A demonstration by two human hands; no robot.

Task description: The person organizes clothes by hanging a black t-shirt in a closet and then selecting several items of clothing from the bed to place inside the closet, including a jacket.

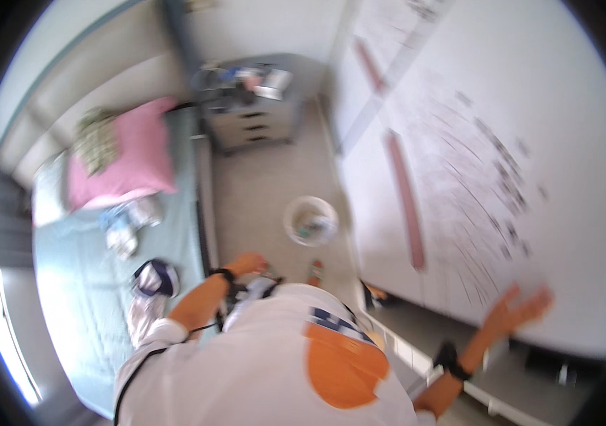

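Note:
My right hand [518,310] reaches out to the right with its fingers spread and nothing in them. It is in front of the lower part of a large white wardrobe door [573,234] covered in dark scribbles; whether the fingertips touch it I cannot tell. Just below that door, dark compartments show behind a white-edged rail [406,346]. My left hand [248,263] hangs beside my body, near the edge of the bed [79,284]. Blur hides how its fingers are held. Each wrist wears a black band.
A white bin [310,221] with some rubbish in it stands on the floor ahead. Beyond it is a small drawer cabinet [255,128] cluttered on top. On the bed lie a pink pillow [136,160], a dark-and-white cap [156,278] and crumpled cloths [124,226].

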